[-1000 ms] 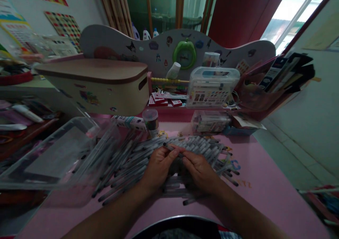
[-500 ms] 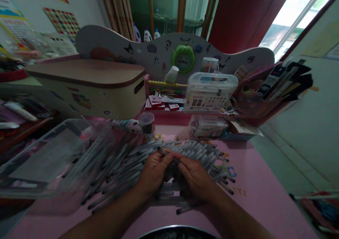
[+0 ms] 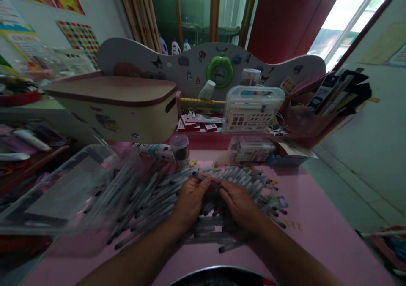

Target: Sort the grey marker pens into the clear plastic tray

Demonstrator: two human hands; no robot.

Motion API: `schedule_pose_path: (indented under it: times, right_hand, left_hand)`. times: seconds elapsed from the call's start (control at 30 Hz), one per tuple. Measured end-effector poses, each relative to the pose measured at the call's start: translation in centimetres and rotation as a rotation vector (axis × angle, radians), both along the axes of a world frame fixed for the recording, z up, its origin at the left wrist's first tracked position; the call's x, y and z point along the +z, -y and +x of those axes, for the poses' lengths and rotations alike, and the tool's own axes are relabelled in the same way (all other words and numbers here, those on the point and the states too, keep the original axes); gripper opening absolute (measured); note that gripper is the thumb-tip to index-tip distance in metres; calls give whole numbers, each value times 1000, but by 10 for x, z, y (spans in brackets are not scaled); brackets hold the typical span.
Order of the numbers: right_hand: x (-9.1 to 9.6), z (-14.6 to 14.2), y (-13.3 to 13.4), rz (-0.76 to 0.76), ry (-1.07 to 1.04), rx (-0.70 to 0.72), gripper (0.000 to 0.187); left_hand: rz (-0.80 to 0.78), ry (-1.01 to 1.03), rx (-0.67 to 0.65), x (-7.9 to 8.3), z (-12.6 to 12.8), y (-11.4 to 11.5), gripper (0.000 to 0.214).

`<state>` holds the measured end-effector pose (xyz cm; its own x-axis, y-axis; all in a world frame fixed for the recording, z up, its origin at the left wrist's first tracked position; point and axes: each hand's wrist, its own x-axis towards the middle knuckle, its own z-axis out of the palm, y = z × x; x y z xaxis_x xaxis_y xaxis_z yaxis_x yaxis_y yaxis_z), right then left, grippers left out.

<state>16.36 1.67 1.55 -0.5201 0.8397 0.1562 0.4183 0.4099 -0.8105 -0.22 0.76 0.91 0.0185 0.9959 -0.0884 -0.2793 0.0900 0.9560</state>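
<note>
Between both hands, above a spread of pens on the pink table, is one grey pen (image 3: 207, 178) with a dark end pointing up and left. My left hand (image 3: 193, 197) is closed around its dark-ended part, thumb on top. My right hand (image 3: 236, 197) pinches the other end with thumb and forefinger. Beneath and around them lie many translucent grey pens (image 3: 158, 197) with dark tips, pointing mostly the same way. Part of the pile is hidden behind my hands. A clear plastic bin (image 3: 47, 229) at the left holds more pens.
A dark, shiny-rimmed bowl (image 3: 218, 268) stands at the near table edge. Behind the pens are a small clear jar (image 3: 179, 147), a clear box (image 3: 250, 150) and a carry case (image 3: 253, 108). A large lidded storage box (image 3: 127, 117) stands at the back left.
The view has shifted slightly, so the scene sits a little further right. Both hands still hold the pen, which looks flatter and less blurred now.
</note>
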Motion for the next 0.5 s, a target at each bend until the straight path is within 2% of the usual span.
schedule_pose_path:
  times: [0.13, 0.27, 0.4, 0.5]
  right_hand:
    - [-8, -1, -2, 38, 56, -24, 37]
    - [-11, 0, -2, 35, 106, -55, 35]
    - [-6, 4, 1, 39, 100, -69, 34]
    - [-5, 8, 1, 32, 97, -163, 37]
  left_hand:
    - [-42, 121, -3, -4, 4, -3, 26]
    - [-52, 132, 11, -7, 5, -5, 29]
    - [-30, 112, 25, -2, 0, -5, 28]
    - [-46, 124, 63, 5, -7, -6, 32]
